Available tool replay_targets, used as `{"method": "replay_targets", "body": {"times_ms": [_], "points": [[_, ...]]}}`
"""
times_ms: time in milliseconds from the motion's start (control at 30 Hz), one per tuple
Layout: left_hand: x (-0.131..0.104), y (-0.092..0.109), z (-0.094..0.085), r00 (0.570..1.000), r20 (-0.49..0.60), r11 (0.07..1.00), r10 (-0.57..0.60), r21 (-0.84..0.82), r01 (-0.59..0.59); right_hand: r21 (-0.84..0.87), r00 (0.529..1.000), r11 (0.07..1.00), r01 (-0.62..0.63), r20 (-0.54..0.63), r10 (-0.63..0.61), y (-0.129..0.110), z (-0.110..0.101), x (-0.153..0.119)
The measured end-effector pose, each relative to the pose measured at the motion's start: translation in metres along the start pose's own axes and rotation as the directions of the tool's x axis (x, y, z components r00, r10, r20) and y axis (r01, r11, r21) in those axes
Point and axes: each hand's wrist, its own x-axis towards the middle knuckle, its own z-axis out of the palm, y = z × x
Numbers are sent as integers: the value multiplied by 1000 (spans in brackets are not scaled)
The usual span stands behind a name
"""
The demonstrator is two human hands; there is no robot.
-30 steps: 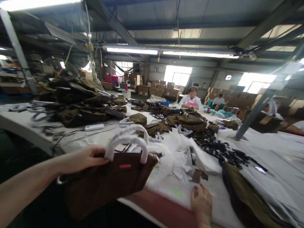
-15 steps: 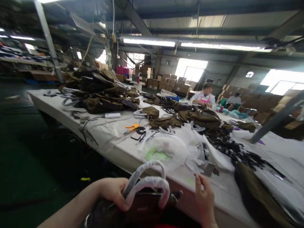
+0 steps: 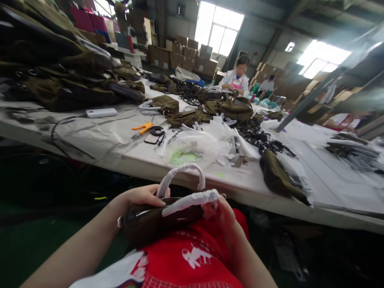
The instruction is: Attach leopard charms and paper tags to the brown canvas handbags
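Observation:
A dark brown handbag (image 3: 141, 226) is held against my red apron, its two handles wrapped in white film. My left hand (image 3: 147, 196) is closed on the bag's top edge near the base of the handles, thumb on the near side. At the other end my right hand (image 3: 220, 212) closes around the right side of the bag, beside the end of the near handle (image 3: 192, 201). The far handle (image 3: 183, 172) arches up in front of the table edge. Most of the fingers on both hands are hidden behind the bag.
Across the white table (image 3: 120, 158) lie a clear plastic bag with green pieces (image 3: 192, 148), an orange-handled tool (image 3: 142, 130), a white box-like device (image 3: 101, 113) and a phone-like object with a strap (image 3: 151, 138). Olive bags (image 3: 75, 88) pile up at left. A co-worker (image 3: 235, 82) sits beyond.
My right hand has come in from over the table edge and now holds the bag's right side. The near handle has tipped toward me. My view has turned downward and to the right.

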Motion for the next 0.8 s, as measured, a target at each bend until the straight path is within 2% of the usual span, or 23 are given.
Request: {"method": "replay_targets", "body": {"times_ms": [67, 133, 200, 267, 333, 433, 500, 533, 567, 600, 633, 667, 700, 733, 800], "points": [[3, 0, -2, 989, -146, 999, 8, 34, -3, 25, 994, 999, -42, 102, 39, -14, 1, -18], [5, 5, 1, 966, -253, 995, 47, 99, -23, 21, 992, 1000, 17, 128, -19, -28, 4, -29], [7, 13, 10, 938, -333, 981, 96, 190, -33, -108, 990, 991, 77, 125, -63, -39, 6, -25], [10, 22, 27, 914, -378, 962, 147, 269, -44, -312, 989, 947, 70, 146, -25, -49, 6, -9], [12, 31, 47, 902, -382, 947, 203, 309, -82, -532, 970, 845, 62, 230, 74, -55, 7, 15], [16, 39, 64, 870, -402, 934, 286, 319, -160, -812, 920, 568, 133, 315, 235, -53, 16, 42], [19, 40, 59, 803, -498, 929, 327, 322, -179, -893, 904, 397, 214, 335, 266, -44, 29, 49], [20, 38, 51, 748, -571, 930, 338, 325, -173, -885, 875, 376, 276, 393, 283, -37, 36, 49], [21, 34, 40, 671, -659, 933, 341, 326, -154, -845, 823, 404, 351, 484, 297, -30, 44, 48], [21, 29, 29, 587, -741, 941, 326, 313, -127, -780, 758, 468, 416, 581, 295, -23, 51, 46], [21, 23, 18, 523, -802, 956, 289, 272, -112, -708, 701, 550, 444, 656, 279, -16, 57, 43], [20, 18, 8, 498, -833, 970, 242, 203, -131, -647, 669, 634, 424, 695, 263, -8, 62, 42], [19, 13, 0, 496, -844, 977, 203, 139, -163, -606, 671, 716, 348, 694, 261, -1, 65, 42], [17, 10, -5, 512, -842, 977, 171, 76, -201, -579, 711, 787, 214, 644, 281, 7, 67, 44], [13, 8, -6, 558, -818, 963, 142, -15, -268, -495, 822, 855, -153, 416, 389, 21, 68, 54]]}}
